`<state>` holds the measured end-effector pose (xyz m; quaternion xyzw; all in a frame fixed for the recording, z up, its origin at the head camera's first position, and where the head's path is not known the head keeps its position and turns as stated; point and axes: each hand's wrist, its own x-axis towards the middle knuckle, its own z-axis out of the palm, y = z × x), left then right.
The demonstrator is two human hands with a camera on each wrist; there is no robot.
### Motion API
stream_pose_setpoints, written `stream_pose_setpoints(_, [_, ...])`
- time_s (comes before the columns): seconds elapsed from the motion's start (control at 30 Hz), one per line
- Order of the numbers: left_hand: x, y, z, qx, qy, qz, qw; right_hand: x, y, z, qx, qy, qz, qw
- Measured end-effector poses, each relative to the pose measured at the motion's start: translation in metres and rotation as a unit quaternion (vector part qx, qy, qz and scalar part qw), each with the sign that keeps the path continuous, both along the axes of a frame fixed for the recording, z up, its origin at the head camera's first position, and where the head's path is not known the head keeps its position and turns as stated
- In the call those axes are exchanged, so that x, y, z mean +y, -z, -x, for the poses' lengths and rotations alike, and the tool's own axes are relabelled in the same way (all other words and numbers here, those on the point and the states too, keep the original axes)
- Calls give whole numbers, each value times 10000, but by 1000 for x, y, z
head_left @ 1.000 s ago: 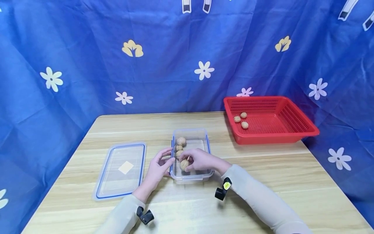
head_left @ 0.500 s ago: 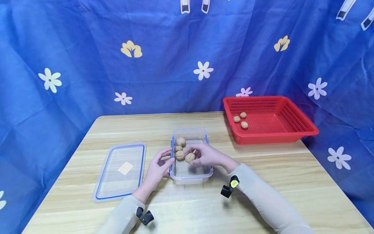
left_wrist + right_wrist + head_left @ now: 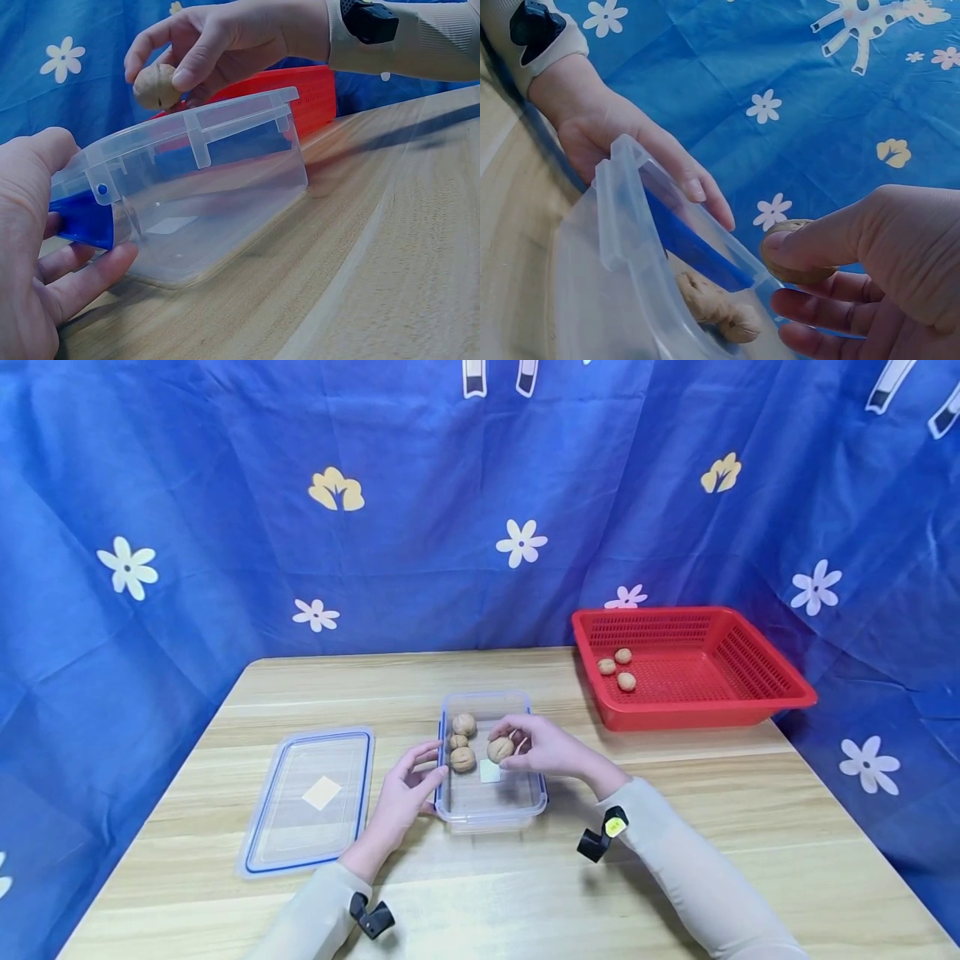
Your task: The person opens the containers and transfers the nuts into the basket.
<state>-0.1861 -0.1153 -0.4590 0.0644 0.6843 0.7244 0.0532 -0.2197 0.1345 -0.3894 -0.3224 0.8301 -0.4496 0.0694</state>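
My right hand (image 3: 543,747) pinches a walnut (image 3: 799,251) between thumb and fingers. In the left wrist view this walnut (image 3: 157,87) is above the rim of a clear plastic food container (image 3: 247,180). My left hand (image 3: 408,781) holds the container's left side, thumb at the rim and other fingers lower down by a blue latch (image 3: 86,219). Inside, along the left wall, lie three walnuts, the nearest walnut (image 3: 462,760) being larger than the middle one (image 3: 458,741). A pale square (image 3: 490,771) shows on the container's floor.
Left of the container lies its clear lid (image 3: 311,797) with a blue seal, flat on the wooden table (image 3: 675,827). A red basket (image 3: 697,717) stands at the back right, with three walnuts (image 3: 626,682) in its left end. Behind hangs a blue patterned curtain (image 3: 420,527).
My right hand has lifted the walnut from the container's near left part, moving right and away from me. The pale square is now uncovered. My left hand stays in place.
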Motion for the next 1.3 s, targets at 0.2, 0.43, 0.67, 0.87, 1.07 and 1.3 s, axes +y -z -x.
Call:
stream_pose_setpoints(0.2, [0,0,-1,9,19,-40,10000,8,-2,2,47,120,107,9999])
stream_pose_setpoints(0.43, [1,1,0,36,-40,31,10000,18,-4,4,34,319,279,9991])
stream_pose_setpoints(0.67, [1,1,-1,50,-65,25,10000,28,-12,2,-83,530,466,9975])
stream_pose_setpoints(0.87, [1,0,-2,27,-72,51,10000,40,-13,4,-105,724,608,9955])
stream_pose_setpoints(1.07, [2,-6,-5,22,-17,36,10000,46,-33,-8,-52,963,603,9935])
stream_pose_setpoints(1.3, [1,-1,-2,-80,3,18,10000,59,-48,-16,144,1196,680,9904])
